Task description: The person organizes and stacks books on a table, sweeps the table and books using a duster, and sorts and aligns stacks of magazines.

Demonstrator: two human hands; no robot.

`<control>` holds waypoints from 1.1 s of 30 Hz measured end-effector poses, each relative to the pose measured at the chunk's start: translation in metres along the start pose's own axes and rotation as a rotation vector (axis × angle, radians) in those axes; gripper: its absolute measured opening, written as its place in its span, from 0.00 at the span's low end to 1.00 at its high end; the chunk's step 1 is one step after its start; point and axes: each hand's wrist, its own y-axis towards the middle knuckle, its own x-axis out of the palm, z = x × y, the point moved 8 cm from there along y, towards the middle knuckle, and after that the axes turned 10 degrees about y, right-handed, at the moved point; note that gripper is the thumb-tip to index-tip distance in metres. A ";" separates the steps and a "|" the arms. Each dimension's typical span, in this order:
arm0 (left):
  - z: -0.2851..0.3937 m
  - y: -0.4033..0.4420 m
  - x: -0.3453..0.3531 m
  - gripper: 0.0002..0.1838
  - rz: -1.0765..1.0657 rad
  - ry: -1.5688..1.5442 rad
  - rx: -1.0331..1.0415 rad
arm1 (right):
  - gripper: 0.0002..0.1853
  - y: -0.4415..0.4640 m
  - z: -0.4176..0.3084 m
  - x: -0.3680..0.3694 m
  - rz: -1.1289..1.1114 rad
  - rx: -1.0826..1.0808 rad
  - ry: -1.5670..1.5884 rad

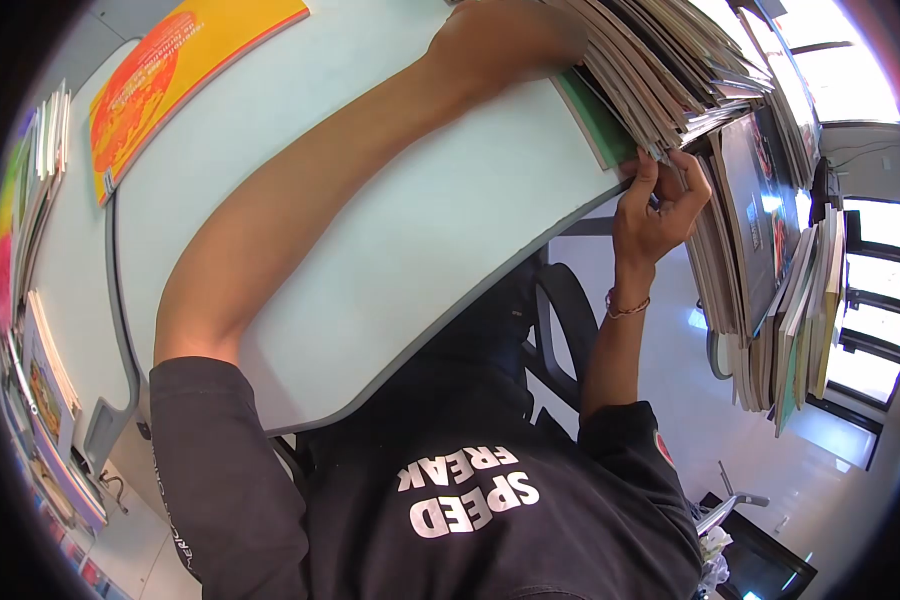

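Observation:
A stack of magazines (670, 75) lies at the far right end of the white table, its page edges fanned toward me. My left hand (510, 42) reaches across the table to the left side of this stack. Its fingers are blurred and partly hidden, so their grip does not show. My right hand (665, 205), with a bracelet at the wrist, is at the stack's near corner. Thumb and fingers there are pinched together on the magazine edges. A green-covered booklet (592, 120) pokes out from underneath the stack, on the tabletop.
An orange and yellow book (175, 75) lies at the table's far left. More piles of magazines (745, 220) stand right of my right hand, and others (45, 370) line the left side. A black chair (565, 320) is by the table's curved edge (410, 365).

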 end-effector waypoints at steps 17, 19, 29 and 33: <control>0.005 -0.001 -0.011 0.20 0.075 -0.004 0.047 | 0.29 0.022 0.002 0.003 0.161 -0.127 -0.132; 0.006 0.000 -0.012 0.19 0.066 -0.016 0.054 | 0.29 0.023 0.003 0.004 0.169 -0.120 -0.143; 0.002 0.003 -0.006 0.16 -0.208 -0.257 -0.082 | 0.29 0.034 0.015 0.002 0.246 0.014 0.017; -0.004 0.006 -0.001 0.12 -0.194 -0.181 -0.153 | 0.29 0.032 0.016 0.005 0.241 0.031 0.055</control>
